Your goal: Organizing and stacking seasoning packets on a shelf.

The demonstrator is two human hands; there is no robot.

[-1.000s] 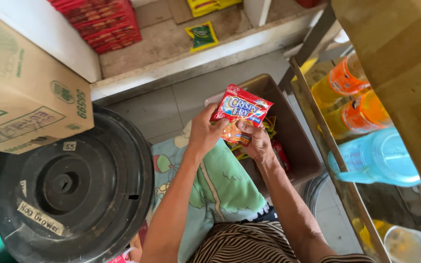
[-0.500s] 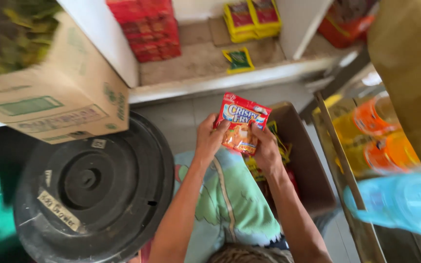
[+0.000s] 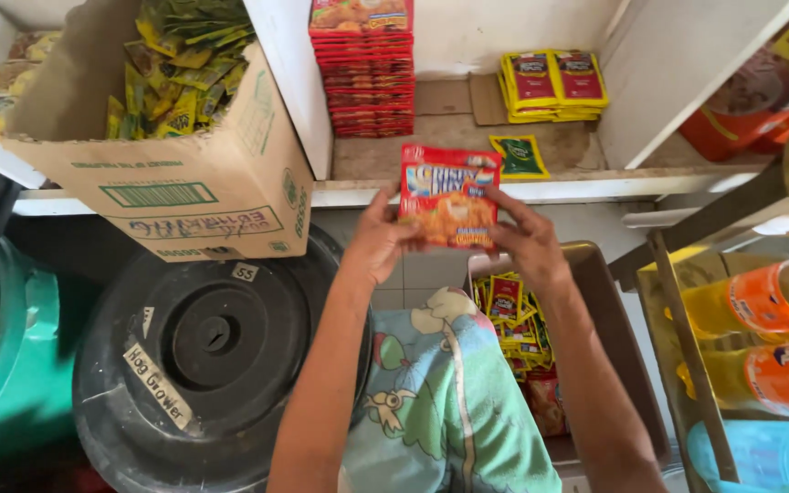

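Held thing: red and orange packet point(image 3: 449, 196), upright above the shelf's front edge point(image 3: 541, 190).
Left hand point(image 3: 378, 242): fingers clamped on the packet's left side; fingertips hidden behind it.
Right hand point(image 3: 530, 239): fingers clamped on its right side.
Below: brown bin point(image 3: 609, 319) of small packets, partly hidden by the right forearm.
Shelf back: red stack point(image 3: 364, 68), top cut off.
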